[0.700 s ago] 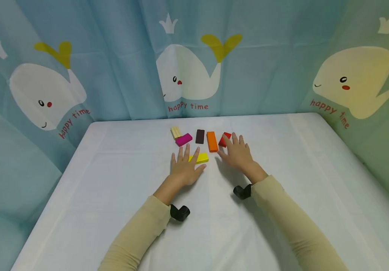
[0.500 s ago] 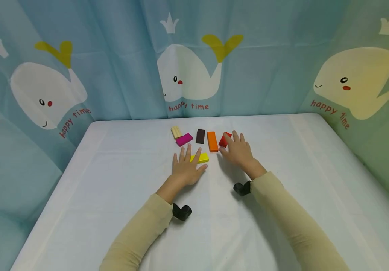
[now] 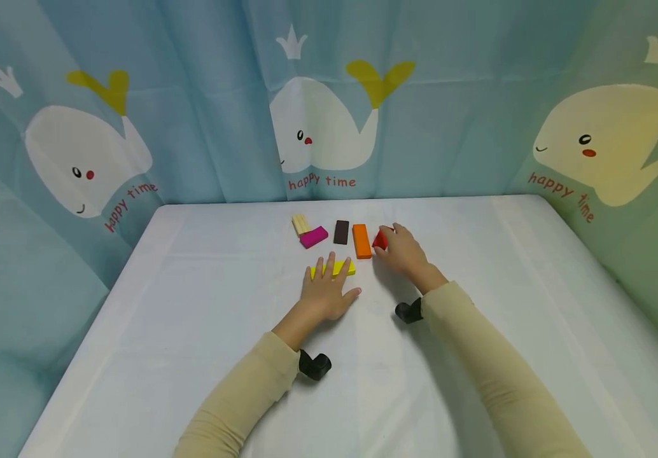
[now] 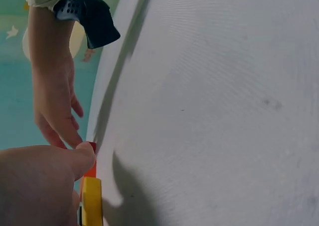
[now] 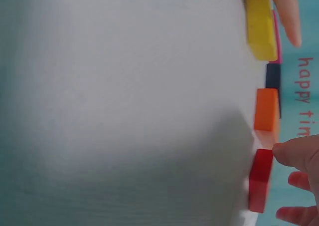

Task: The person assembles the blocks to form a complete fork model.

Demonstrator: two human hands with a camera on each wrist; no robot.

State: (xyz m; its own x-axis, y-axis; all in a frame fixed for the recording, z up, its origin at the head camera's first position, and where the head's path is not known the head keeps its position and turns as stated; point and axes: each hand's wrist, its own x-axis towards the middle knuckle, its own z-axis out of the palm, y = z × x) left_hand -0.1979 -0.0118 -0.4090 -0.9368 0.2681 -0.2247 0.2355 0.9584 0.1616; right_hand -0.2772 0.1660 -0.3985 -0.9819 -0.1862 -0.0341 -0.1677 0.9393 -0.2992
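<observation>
Red block (image 3: pixel 382 239) right of centre in the head view, the right hand (image 3: pixel 406 252) bent over it

Cannot tell whether it grips yet; a light pinch on the sides, clear of the orange block (image 3: pixel 361 242), should work best; near centre, the left hand (image 3: pixel 325 298) is spread over the yellow block (image 3: pixel 337 268)

A bright yellow, plain oblong block (image 5: pixel 260 24) is seen lying flat on the worktop (image 3: pixel 220 286), its long side set nearly crosswise. It is partly covered by the spread fingers of the left hand (image 3: pixel 324 296); whether it is touched cannot be told. A red block (image 5: pixel 259 181) is seen farther right, set aslant just beside an orange block (image 3: pixel 361 242). It is partly hidden under the right hand (image 3: pixel 405 251), by whose thumb its upper edge is met or nearly met.
</observation>
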